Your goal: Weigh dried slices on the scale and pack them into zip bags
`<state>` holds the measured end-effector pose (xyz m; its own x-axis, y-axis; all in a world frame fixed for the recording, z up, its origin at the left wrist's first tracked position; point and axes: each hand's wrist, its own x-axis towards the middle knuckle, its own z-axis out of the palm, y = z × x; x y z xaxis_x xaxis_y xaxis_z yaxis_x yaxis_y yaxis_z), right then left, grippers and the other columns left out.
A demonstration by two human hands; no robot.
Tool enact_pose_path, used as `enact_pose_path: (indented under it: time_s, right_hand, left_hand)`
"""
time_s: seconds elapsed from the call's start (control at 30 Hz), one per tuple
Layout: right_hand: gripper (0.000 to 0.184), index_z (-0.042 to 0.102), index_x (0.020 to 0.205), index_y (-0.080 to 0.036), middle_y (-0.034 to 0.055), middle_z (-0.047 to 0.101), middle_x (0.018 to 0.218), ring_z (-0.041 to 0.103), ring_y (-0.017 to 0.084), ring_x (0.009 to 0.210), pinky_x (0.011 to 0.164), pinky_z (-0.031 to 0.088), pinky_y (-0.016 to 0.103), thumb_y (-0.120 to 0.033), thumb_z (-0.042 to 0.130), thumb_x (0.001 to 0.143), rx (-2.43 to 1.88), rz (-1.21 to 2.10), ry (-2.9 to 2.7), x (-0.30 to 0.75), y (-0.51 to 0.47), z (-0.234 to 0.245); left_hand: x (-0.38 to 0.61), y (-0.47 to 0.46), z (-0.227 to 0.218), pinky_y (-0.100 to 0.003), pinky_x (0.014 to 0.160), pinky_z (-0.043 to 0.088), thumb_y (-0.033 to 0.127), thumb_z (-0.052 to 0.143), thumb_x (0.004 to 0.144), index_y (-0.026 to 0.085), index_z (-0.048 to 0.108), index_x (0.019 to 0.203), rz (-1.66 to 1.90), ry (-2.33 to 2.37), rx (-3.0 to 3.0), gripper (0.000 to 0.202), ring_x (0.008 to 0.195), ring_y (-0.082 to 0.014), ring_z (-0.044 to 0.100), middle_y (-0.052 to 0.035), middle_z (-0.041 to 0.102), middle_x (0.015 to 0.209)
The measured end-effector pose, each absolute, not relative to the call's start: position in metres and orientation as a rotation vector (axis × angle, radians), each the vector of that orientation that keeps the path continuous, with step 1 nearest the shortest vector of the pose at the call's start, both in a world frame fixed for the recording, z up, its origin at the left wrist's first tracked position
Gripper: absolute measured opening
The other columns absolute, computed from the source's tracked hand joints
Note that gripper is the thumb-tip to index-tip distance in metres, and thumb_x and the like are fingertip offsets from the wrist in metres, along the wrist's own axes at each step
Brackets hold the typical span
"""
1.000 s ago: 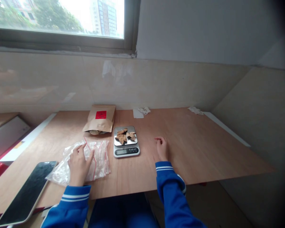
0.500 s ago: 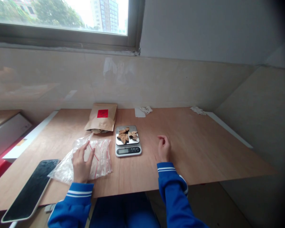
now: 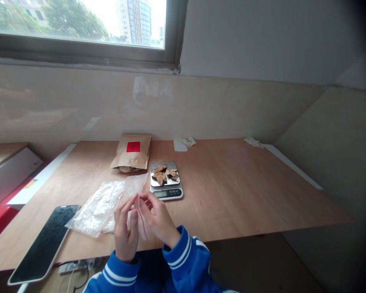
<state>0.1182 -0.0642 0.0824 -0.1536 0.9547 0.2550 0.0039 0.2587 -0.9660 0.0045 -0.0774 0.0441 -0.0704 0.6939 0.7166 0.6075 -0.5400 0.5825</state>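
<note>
A clear zip-lock bag [image 3: 142, 223] with a red seal line is pinched at its opening edge between my two hands. My left hand [image 3: 126, 228] is closed on its left side, and my right hand [image 3: 158, 215] grips the same edge from the right. Left of them lies a pile of clear plastic bags [image 3: 99, 205]. Just beyond my hands stands a kitchen scale [image 3: 171, 194] with several brown dried pieces [image 3: 160, 178] on its metal plate. Its display digits are too small to read.
A kraft paper pouch [image 3: 126, 156] with a red label stands behind the bags, its mouth open toward me. A phone [image 3: 44, 244] lies at the left table edge. Crumpled tissue [image 3: 188, 142] is near the wall, with another piece [image 3: 253, 142] farther right.
My left hand has lifted a zip-lock bag from the pile and moved right. My right hand has come in from the right, and both hands now hold the bag.
</note>
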Motion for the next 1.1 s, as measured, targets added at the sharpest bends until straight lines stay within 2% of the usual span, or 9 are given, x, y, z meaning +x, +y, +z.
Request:
enact_pose_path:
  time_s: [0.1, 0.23, 0.4, 0.5, 0.67, 0.8, 0.9, 1.0, 1.1]
  right_hand:
    - [0.032, 0.062, 0.101, -0.019, 0.0056, 0.067, 0.094, 0.063, 0.017, 0.083, 0.072, 0.048, 0.028, -0.045, 0.044, 0.094, -0.965, 1.111, -1.472, 0.122, -0.069, 0.078]
    - [0.036, 0.053, 0.113, -0.019, 0.006, 0.068, 0.092, 0.066, 0.019, 0.084, 0.071, 0.051, 0.029, -0.047, 0.049, 0.09, -0.964, 1.246, -1.267, 0.118, -0.074, 0.067]
    - [0.028, 0.059, 0.088, -0.019, 0.0032, 0.066, 0.082, 0.063, 0.016, 0.074, 0.068, 0.05, 0.028, -0.048, 0.057, 0.084, -1.066, 1.228, -1.152, 0.118, -0.073, 0.056]
    - [0.027, 0.059, 0.084, -0.019, 0.0029, 0.066, 0.078, 0.061, 0.016, 0.07, 0.066, 0.05, 0.028, -0.047, 0.058, 0.083, -1.169, 1.109, -1.123, 0.129, -0.067, 0.049]
    - [0.031, 0.059, 0.082, -0.018, 0.0039, 0.065, 0.075, 0.06, 0.017, 0.068, 0.064, 0.05, 0.029, -0.049, 0.058, 0.082, -1.343, 0.902, -0.975, 0.159, -0.053, 0.031]
    - [0.03, 0.061, 0.095, -0.018, 0.0069, 0.067, 0.092, 0.062, 0.019, 0.083, 0.071, 0.05, 0.03, -0.044, 0.049, 0.089, -1.254, 0.923, -1.252, 0.182, -0.04, 0.028]
    - [0.027, 0.058, 0.11, -0.019, 0.0099, 0.061, 0.113, 0.056, 0.022, 0.105, 0.085, 0.048, 0.035, -0.033, 0.046, 0.09, -1.326, 0.593, -1.415, 0.197, -0.024, 0.031]
    - [0.03, 0.057, 0.116, -0.021, 0.0111, 0.057, 0.121, 0.047, 0.025, 0.12, 0.102, 0.038, 0.044, -0.022, 0.048, 0.087, -1.394, 0.326, -1.605, 0.21, -0.005, 0.029]
    - [0.037, 0.056, 0.12, -0.02, 0.0114, 0.057, 0.124, 0.046, 0.026, 0.12, 0.102, 0.037, 0.046, -0.017, 0.049, 0.084, -1.438, 0.251, -1.765, 0.218, 0.013, 0.022]
  left_hand:
    - [-0.002, -0.077, 0.041, -0.034, 0.084, 0.049, 0.021, 0.052, 0.089, 0.03, 0.046, 0.135, 1.665, 1.465, 2.076, 0.047, 0.101, -0.0187, 0.056, -0.0057, 0.056, 0.117]
    - [-0.005, -0.074, 0.038, -0.031, 0.073, 0.052, 0.023, 0.058, 0.086, 0.029, 0.054, 0.127, 1.679, 1.469, 2.067, 0.042, 0.094, -0.018, 0.056, -0.005, 0.057, 0.107]
    - [0.0, -0.068, 0.034, -0.03, 0.065, 0.05, 0.028, 0.061, 0.084, 0.023, 0.063, 0.107, 1.714, 1.518, 1.988, 0.024, 0.078, -0.0153, 0.056, -0.0036, 0.059, 0.091]
    - [0.0, -0.061, 0.031, -0.031, 0.065, 0.048, 0.032, 0.061, 0.083, 0.02, 0.062, 0.093, 1.806, 1.586, 1.839, 0.015, 0.072, -0.0143, 0.053, -0.002, 0.058, 0.082]
    - [-0.01, -0.042, 0.031, -0.029, 0.065, 0.043, 0.033, 0.059, 0.084, 0.019, 0.057, 0.084, 1.938, 1.587, 1.62, 0.014, 0.068, -0.0123, 0.05, 0.0004, 0.054, 0.077]
    - [-0.014, -0.021, 0.026, -0.03, 0.07, 0.042, 0.034, 0.057, 0.085, 0.019, 0.05, 0.079, 1.953, 1.478, 1.711, 0.017, 0.071, -0.0134, 0.049, 0.0012, 0.048, 0.075]
    - [-0.007, -0.009, 0.022, -0.037, 0.079, 0.042, 0.039, 0.053, 0.087, 0.02, 0.046, 0.078, 2.031, 1.524, 1.76, 0.022, 0.08, -0.0167, 0.05, -0.0011, 0.049, 0.081]
    - [0.005, -0.002, 0.023, -0.045, 0.088, 0.04, 0.044, 0.04, 0.092, 0.021, 0.041, 0.082, 2.043, 1.514, 1.75, 0.026, 0.097, -0.0223, 0.053, -0.0063, 0.052, 0.093]
    - [0.017, 0.001, 0.023, -0.05, 0.093, 0.038, 0.04, 0.021, 0.096, 0.022, 0.032, 0.088, 2.002, 1.44, 1.621, 0.023, 0.116, -0.0269, 0.051, -0.0125, 0.053, 0.109]
